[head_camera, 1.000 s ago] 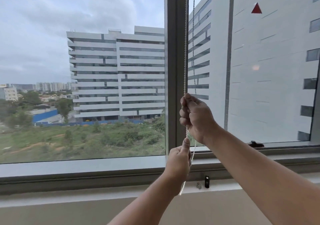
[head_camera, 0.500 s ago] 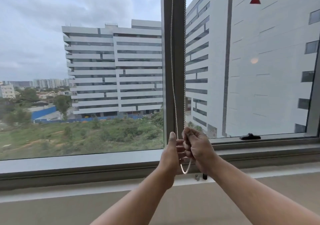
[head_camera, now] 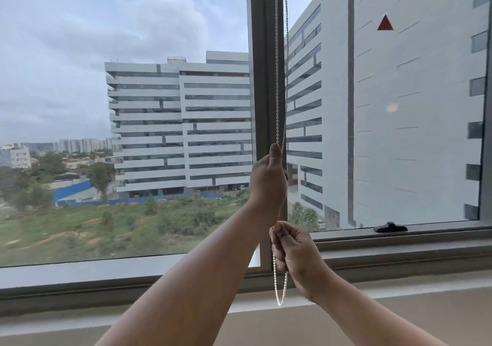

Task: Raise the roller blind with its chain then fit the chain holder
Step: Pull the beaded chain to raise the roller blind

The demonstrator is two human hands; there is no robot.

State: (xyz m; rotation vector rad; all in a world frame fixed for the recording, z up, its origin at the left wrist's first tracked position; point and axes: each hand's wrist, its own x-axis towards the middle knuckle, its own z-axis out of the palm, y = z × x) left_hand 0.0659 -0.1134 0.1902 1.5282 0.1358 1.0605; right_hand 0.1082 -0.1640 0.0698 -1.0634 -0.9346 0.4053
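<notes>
Chain (head_camera: 276, 79) hangs vertical along window mullion (head_camera: 262, 52), loop end down. I see left grip (head_camera: 269, 178) fisted round it up high, right grip (head_camera: 295, 249) pinching it below.

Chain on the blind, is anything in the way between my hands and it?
Nothing visible stands between them: the left hand grips the chain higher up, and the right hand holds it lower down.

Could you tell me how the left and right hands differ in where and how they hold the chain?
The left hand sits higher on the chain; the right hand sits lower, just above its hanging loop. The left hand is a fist with thumb up; the right hand shows curled fingers. Both grip the chain.
</notes>
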